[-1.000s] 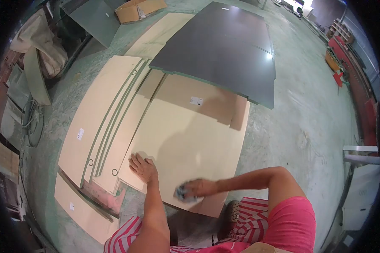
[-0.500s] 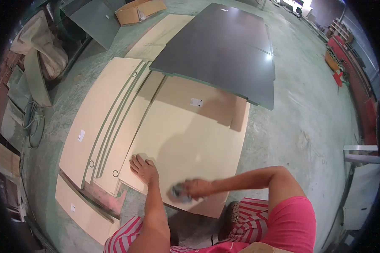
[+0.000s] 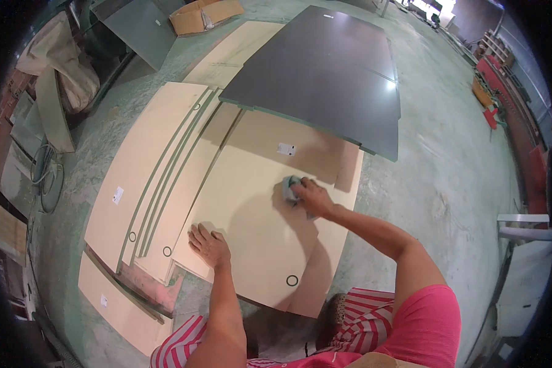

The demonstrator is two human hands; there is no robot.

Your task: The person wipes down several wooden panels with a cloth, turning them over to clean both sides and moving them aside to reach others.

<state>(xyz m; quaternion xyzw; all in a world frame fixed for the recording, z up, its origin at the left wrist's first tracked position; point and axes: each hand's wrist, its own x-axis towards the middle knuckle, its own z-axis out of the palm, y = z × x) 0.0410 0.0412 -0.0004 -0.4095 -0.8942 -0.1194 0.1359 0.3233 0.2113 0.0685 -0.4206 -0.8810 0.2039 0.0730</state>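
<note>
A large cream-coloured panel (image 3: 245, 184) lies flat in front of me, with a white label near its far side and a dark ring mark near its front edge. Flat on the panel's left front corner rests my left hand (image 3: 210, 246), fingers spread and holding nothing. My right hand (image 3: 313, 197) is closed around a crumpled grey-blue cloth (image 3: 291, 190), which touches the panel right of its middle. Part of the cloth is hidden under my fingers.
Dark grey panels (image 3: 319, 67) lie stacked across the far end. More cream panels with green edges (image 3: 138, 159) are on the left, and another cream panel (image 3: 119, 310) is at the lower left. A cardboard box (image 3: 205, 16) sits on the concrete floor (image 3: 435, 184) at the back.
My right hand has moved the cloth away from me and to the right, from the panel's front edge toward its far half. The ring mark now shows. My left hand stays in place.
</note>
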